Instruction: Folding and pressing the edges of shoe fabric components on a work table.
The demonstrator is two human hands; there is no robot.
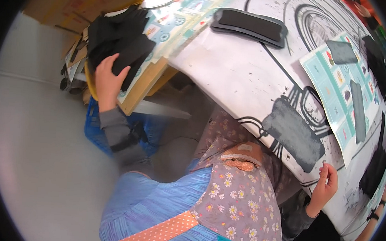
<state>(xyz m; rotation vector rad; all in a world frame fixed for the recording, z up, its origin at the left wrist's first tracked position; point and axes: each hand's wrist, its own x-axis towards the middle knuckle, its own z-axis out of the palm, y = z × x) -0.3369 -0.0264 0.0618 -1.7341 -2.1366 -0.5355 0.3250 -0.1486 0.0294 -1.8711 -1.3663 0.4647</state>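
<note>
Left hand (pixel 107 84) at the near-left side of a pile of black cloth pieces (pixel 121 32); thumb and forefinger spread wide, nothing seen enclosed between them. Fingertips overlap the pile's near edge; whether they press on it, cannot tell. The pile is heaped beside a wooden edge strip (pixel 144 86), most of it ahead of the hand, one flap reaching out to the right past the thumb. Judgement on handling: pieces look light, limp and soft, likely to cling to one another, not fragile; best hold would be a thumb-and-finger pinch on a loose near edge or corner, since a grab at the middle may bring several up together. Right hand (pixel 323 191) just off the near edge of the white-covered bench (pixel 232 74), fingers bent, thumb drawn toward them; too small a view to tell whether anything is pinched. Mottled grey pad (pixel 295 135) lies flat on the bench, ahead and to the left of that hand, its near corner close to the fingertips, a small gap showing. Pad reads as thin, light, somewhat stiffer than the cloth, surface perhaps dusty; near short edge or corner seems the handiest hold.
</note>
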